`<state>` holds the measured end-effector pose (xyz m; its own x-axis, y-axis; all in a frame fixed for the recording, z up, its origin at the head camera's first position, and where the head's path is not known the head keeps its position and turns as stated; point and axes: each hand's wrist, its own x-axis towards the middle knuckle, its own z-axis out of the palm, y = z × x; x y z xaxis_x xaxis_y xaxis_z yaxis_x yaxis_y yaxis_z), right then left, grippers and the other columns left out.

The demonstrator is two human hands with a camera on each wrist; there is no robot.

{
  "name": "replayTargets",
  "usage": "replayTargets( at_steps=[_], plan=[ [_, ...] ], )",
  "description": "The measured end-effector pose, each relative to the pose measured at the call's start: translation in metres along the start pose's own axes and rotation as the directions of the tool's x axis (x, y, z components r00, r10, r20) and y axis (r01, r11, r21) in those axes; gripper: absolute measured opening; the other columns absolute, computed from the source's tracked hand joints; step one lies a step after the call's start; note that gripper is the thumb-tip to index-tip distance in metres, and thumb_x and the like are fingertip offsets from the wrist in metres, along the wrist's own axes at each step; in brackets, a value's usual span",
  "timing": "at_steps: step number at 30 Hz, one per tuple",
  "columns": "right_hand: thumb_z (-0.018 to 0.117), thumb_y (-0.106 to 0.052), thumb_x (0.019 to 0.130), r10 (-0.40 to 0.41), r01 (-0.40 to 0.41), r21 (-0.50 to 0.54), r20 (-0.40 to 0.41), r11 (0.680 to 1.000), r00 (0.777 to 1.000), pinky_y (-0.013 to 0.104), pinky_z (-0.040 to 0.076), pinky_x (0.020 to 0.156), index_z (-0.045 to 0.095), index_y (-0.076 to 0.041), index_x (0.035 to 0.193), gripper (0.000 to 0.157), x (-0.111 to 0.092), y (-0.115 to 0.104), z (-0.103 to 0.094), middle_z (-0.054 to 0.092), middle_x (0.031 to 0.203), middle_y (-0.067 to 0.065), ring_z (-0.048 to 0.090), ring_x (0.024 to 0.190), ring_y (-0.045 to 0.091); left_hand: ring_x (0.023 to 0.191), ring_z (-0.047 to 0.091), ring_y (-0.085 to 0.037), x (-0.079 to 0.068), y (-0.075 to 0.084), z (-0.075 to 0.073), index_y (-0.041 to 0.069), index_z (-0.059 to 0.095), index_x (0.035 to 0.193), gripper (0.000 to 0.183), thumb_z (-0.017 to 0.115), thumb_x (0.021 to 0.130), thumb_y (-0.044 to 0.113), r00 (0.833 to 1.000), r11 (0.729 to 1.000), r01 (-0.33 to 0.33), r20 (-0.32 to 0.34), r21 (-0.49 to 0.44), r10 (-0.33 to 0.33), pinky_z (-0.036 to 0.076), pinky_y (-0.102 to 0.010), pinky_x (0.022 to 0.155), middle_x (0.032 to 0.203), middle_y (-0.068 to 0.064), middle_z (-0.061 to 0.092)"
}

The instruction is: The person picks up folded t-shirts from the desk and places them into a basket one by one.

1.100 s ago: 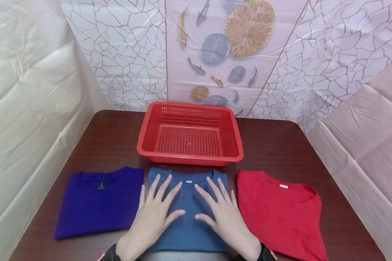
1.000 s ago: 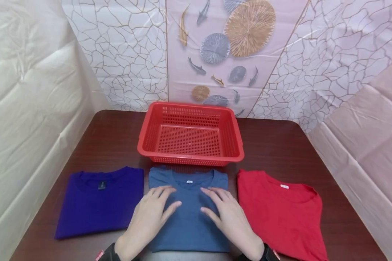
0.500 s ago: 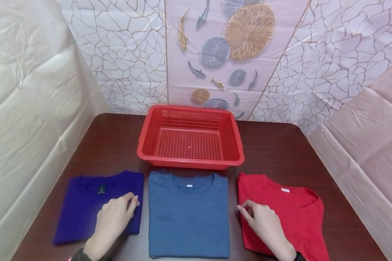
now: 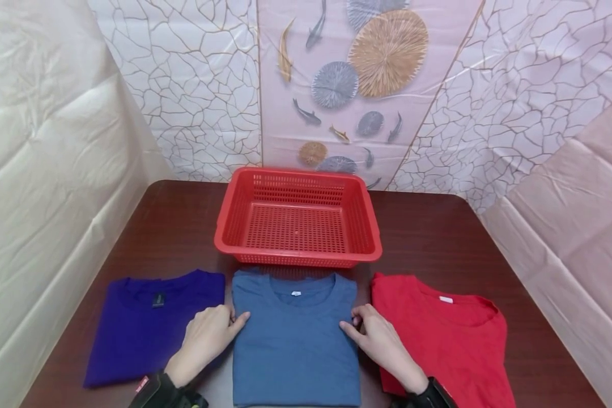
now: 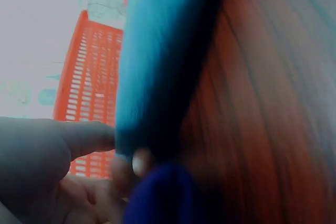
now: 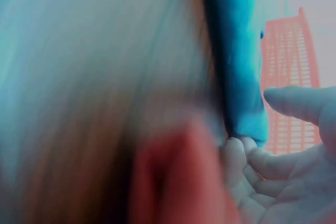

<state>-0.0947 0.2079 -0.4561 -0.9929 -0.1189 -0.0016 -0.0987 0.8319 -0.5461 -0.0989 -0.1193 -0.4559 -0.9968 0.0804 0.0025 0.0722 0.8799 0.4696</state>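
Note:
A folded blue T-shirt point(image 4: 296, 345) lies flat in the middle of the table, its neckline toward the basket. My left hand point(image 4: 206, 334) is at its left edge, thumb over the top and fingers curled at the side; the left wrist view shows the thumb against the cloth. At the right edge, my right hand point(image 4: 382, 340) has its thumb over the top and fingers curled against the lower edge. In the right wrist view a slight gap shows beside that thumb point(image 6: 294, 100). A folded purple T-shirt point(image 4: 148, 340) lies left, partly beneath my left hand, and a folded red T-shirt point(image 4: 443, 345) lies right.
A red plastic basket point(image 4: 298, 258) with perforated walls stands just behind the blue T-shirt, nothing in it. The dark wooden table point(image 4: 428, 232) has rounded far corners. Patterned sheeting point(image 4: 204, 85) hangs behind and at both sides.
Both hands first drew back off the blue T-shirt, then spread outward over the purple and red ones with fingertips together. Now they have come inward to the blue T-shirt's two side edges.

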Motion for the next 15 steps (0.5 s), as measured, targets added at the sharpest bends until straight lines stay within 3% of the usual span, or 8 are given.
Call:
replayTargets(
  at_steps=[3, 5, 6, 8, 10, 12, 14, 15],
  plan=[
    [0.077, -0.022, 0.091, 0.021, -0.029, 0.146, 0.055, 0.989, 0.998, 0.025, 0.047, 0.067, 0.058, -0.009, 0.102, 0.026, 0.0009, -0.0038, 0.0037, 0.055, 0.089, -0.002, 0.054, 0.077, 0.007, 0.051, 0.026, -0.010, -0.0018, 0.0044, 0.0023, 0.016, 0.039, 0.067, 0.046, 0.071, 0.095, 0.033, 1.000, 0.995, -0.011, 0.027, -0.102, 0.014, 0.020, -0.025, 0.046, 0.058, 0.007, 0.029],
    [0.074, -0.021, 0.094, 0.052, -0.090, 0.306, 0.131, 0.948, 0.990, 0.027, 0.047, 0.073, 0.052, -0.008, 0.108, 0.030, 0.0013, -0.0058, 0.0038, 0.054, 0.096, 0.003, 0.056, 0.086, 0.012, 0.054, 0.033, -0.011, -0.0021, 0.0067, 0.0028, 0.011, 0.048, 0.080, 0.034, 0.070, 0.096, 0.032, 0.997, 0.976, 0.020, 0.073, -0.218, -0.004, 0.026, -0.027, 0.048, 0.064, 0.004, 0.039],
    [0.072, -0.022, 0.096, 0.069, -0.140, 0.393, 0.189, 0.909, 0.979, 0.029, 0.046, 0.075, 0.048, -0.008, 0.111, 0.032, 0.0012, -0.0067, 0.0034, 0.054, 0.099, 0.005, 0.055, 0.089, 0.015, 0.057, 0.039, -0.013, -0.0017, 0.0080, 0.0026, 0.009, 0.051, 0.090, 0.030, 0.068, 0.097, 0.032, 0.994, 0.955, 0.054, 0.110, -0.291, -0.022, 0.030, -0.028, 0.051, 0.069, 0.001, 0.046],
    [0.066, -0.026, 0.100, 0.073, -0.250, 0.561, 0.319, 0.789, 0.945, 0.033, 0.046, 0.081, 0.038, -0.009, 0.116, 0.036, 0.0012, -0.0078, 0.0013, 0.051, 0.111, 0.009, 0.055, 0.099, 0.019, 0.073, 0.055, -0.020, -0.0003, 0.0095, 0.0022, 0.003, 0.050, 0.111, 0.033, 0.065, 0.100, 0.030, 0.979, 0.883, 0.141, 0.195, -0.447, -0.058, 0.044, -0.033, 0.061, 0.090, -0.010, 0.059],
    [0.062, -0.027, 0.102, 0.051, -0.362, 0.686, 0.429, 0.632, 0.902, 0.035, 0.046, 0.086, 0.031, -0.011, 0.120, 0.039, 0.0015, -0.0083, 0.0000, 0.051, 0.119, 0.011, 0.056, 0.106, 0.020, 0.096, 0.063, -0.029, 0.0015, 0.0092, 0.0027, -0.002, 0.040, 0.132, 0.048, 0.061, 0.102, 0.030, 0.953, 0.765, 0.245, 0.292, -0.595, -0.077, 0.053, -0.041, 0.076, 0.117, -0.024, 0.058],
    [0.059, -0.027, 0.104, 0.022, -0.448, 0.752, 0.501, 0.484, 0.865, 0.038, 0.048, 0.090, 0.026, -0.012, 0.126, 0.043, 0.0016, -0.0081, 0.0014, 0.049, 0.128, 0.012, 0.057, 0.112, 0.019, 0.123, 0.055, -0.044, 0.0042, 0.0069, 0.0043, -0.006, 0.023, 0.148, 0.066, 0.058, 0.104, 0.028, 0.912, 0.608, 0.361, 0.404, -0.707, -0.072, 0.052, -0.053, 0.094, 0.146, -0.034, 0.038],
    [0.058, -0.023, 0.104, 0.006, -0.497, 0.785, 0.533, 0.369, 0.846, 0.040, 0.050, 0.095, 0.021, -0.013, 0.137, 0.050, 0.0024, -0.0081, 0.0053, 0.044, 0.138, 0.015, 0.057, 0.117, 0.020, 0.136, 0.041, -0.051, 0.0057, 0.0045, 0.0071, -0.005, 0.004, 0.156, 0.079, 0.056, 0.104, 0.025, 0.873, 0.448, 0.449, 0.486, -0.773, -0.037, 0.044, -0.061, 0.103, 0.156, -0.037, 0.019],
    [0.058, -0.021, 0.104, 0.009, -0.511, 0.795, 0.538, 0.329, 0.843, 0.041, 0.051, 0.096, 0.018, -0.012, 0.142, 0.056, 0.0026, -0.0082, 0.0076, 0.042, 0.143, 0.017, 0.057, 0.119, 0.021, 0.139, 0.036, -0.053, 0.0066, 0.0033, 0.0091, -0.003, -0.004, 0.158, 0.084, 0.055, 0.105, 0.024, 0.856, 0.373, 0.483, 0.517, -0.792, -0.010, 0.042, -0.062, 0.106, 0.159, -0.037, 0.012]
  ],
)
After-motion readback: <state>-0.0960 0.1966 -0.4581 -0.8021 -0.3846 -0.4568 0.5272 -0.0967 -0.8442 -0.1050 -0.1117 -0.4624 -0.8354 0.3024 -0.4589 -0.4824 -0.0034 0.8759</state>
